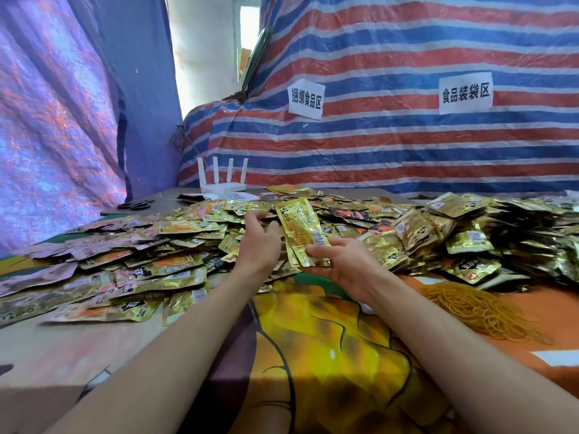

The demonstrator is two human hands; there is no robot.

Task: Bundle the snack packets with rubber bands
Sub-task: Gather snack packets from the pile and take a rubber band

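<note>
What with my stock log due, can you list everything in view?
Shiny gold foil snack packets: many, gold, heaped left to right
Held stack of gold packets: few, gold, raised above the heap
Thin yellow rubber bands: one pile, yellow, near right
White four-antenna router: one, white, far back
Black scissors: one, black, back left
White paper signs: two, white, on striped tarp
Left hand: one, over the heap, fingers curled
Right hand: one, grips the held stack
</note>
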